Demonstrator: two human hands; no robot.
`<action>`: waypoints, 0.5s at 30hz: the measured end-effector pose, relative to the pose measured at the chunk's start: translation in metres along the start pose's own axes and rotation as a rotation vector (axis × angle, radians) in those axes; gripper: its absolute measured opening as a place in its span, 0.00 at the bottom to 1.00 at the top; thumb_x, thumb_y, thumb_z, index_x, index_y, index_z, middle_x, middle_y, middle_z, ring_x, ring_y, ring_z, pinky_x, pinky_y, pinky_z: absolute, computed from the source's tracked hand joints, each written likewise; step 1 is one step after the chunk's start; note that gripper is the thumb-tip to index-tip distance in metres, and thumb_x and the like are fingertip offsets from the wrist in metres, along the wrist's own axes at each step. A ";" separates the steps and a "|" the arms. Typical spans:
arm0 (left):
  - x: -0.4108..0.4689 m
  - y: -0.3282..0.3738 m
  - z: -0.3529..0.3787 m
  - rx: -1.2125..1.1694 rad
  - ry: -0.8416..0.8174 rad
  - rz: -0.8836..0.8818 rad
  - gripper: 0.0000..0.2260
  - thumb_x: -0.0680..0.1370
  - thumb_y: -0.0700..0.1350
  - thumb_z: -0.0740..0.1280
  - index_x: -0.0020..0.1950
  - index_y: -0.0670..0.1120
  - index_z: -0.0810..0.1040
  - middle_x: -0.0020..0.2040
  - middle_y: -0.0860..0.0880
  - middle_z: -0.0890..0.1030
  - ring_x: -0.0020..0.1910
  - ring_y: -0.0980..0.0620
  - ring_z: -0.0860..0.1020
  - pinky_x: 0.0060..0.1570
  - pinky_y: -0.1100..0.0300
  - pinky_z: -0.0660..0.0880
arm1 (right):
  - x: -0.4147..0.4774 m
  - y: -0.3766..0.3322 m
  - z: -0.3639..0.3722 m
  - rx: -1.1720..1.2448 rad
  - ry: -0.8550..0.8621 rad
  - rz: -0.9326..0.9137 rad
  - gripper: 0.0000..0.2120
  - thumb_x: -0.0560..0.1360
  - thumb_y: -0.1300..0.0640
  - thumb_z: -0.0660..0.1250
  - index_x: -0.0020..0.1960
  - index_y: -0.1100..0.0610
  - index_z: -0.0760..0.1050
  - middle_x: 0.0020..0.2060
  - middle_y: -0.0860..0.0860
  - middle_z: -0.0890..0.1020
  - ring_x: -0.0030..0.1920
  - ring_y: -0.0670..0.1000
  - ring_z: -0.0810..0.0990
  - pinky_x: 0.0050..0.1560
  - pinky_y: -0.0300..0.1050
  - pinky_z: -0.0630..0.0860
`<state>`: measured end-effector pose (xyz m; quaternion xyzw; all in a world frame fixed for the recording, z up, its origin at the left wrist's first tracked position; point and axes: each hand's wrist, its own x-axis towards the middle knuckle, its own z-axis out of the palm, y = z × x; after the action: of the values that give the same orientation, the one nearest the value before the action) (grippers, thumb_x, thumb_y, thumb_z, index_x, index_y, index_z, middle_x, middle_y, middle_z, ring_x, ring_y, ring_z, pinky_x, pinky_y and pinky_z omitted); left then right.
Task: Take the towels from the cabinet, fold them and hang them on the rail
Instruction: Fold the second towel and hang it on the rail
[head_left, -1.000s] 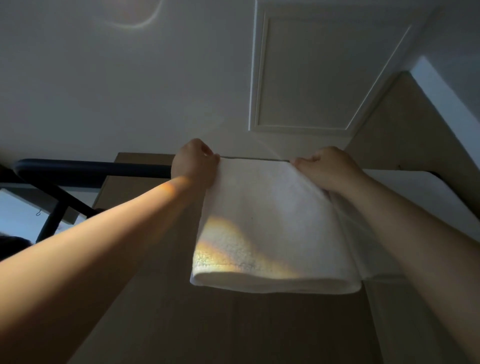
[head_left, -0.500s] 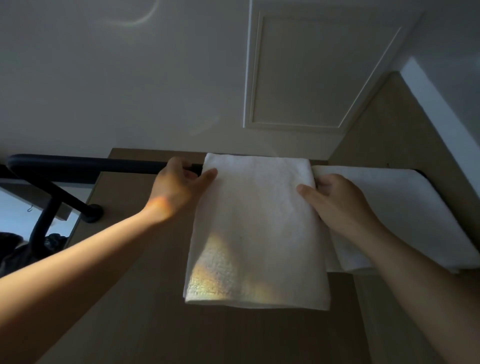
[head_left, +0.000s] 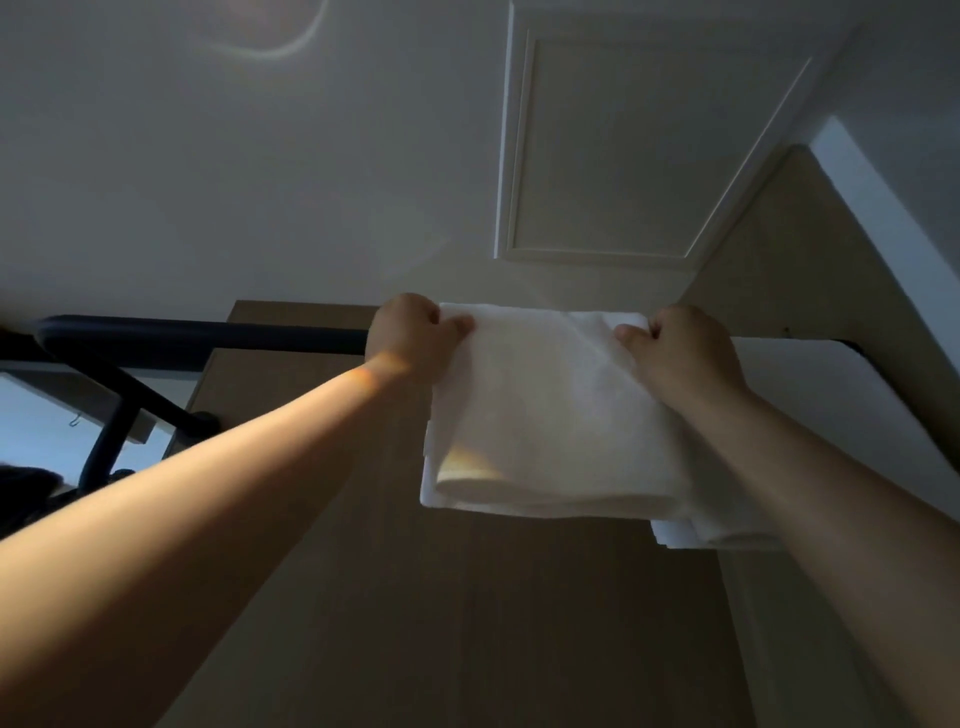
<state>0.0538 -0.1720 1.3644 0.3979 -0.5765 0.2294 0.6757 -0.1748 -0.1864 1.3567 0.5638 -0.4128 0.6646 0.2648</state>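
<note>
The dark round metal rail (head_left: 208, 338) is bare from its left end up to the left grip (head_left: 410, 338), so that stretch is open to reach. Under it, black slanted struts (head_left: 150, 400) cross the lower left and bar a pass from below. The white folded terry towel (head_left: 556, 415) covers the rail's middle, with the left grip and the right grip (head_left: 685, 353) curled on its top edge. Touching it on the right, a second white towel (head_left: 831, 405) fills the rail to its right bend. Open air lies above the rail, up to the white ceiling (head_left: 260, 182). Below the towels the air is free in front of the brown wooden panel (head_left: 467, 623), which closes the back.
</note>
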 end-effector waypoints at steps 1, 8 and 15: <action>0.000 -0.001 0.002 0.032 0.005 0.027 0.22 0.77 0.50 0.68 0.27 0.44 0.65 0.25 0.49 0.65 0.25 0.53 0.64 0.24 0.60 0.58 | 0.000 0.000 0.001 -0.077 -0.002 -0.023 0.19 0.79 0.47 0.64 0.45 0.64 0.75 0.47 0.65 0.80 0.50 0.63 0.78 0.43 0.46 0.65; -0.014 -0.016 0.004 -0.073 0.004 0.030 0.18 0.77 0.50 0.69 0.37 0.35 0.77 0.30 0.46 0.71 0.31 0.49 0.68 0.28 0.61 0.60 | -0.014 0.003 -0.003 -0.228 0.071 -0.087 0.20 0.79 0.44 0.63 0.59 0.59 0.76 0.56 0.58 0.81 0.58 0.61 0.78 0.50 0.49 0.71; -0.033 -0.016 -0.007 -0.287 -0.138 -0.086 0.20 0.77 0.52 0.69 0.32 0.39 0.76 0.27 0.51 0.75 0.29 0.51 0.73 0.32 0.60 0.69 | -0.051 0.017 -0.015 0.115 -0.136 0.005 0.30 0.76 0.39 0.63 0.70 0.58 0.68 0.61 0.52 0.78 0.55 0.52 0.77 0.44 0.43 0.71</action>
<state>0.0632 -0.1707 1.3281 0.3365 -0.6309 0.0877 0.6935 -0.1851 -0.1767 1.3023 0.6207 -0.3924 0.6481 0.2016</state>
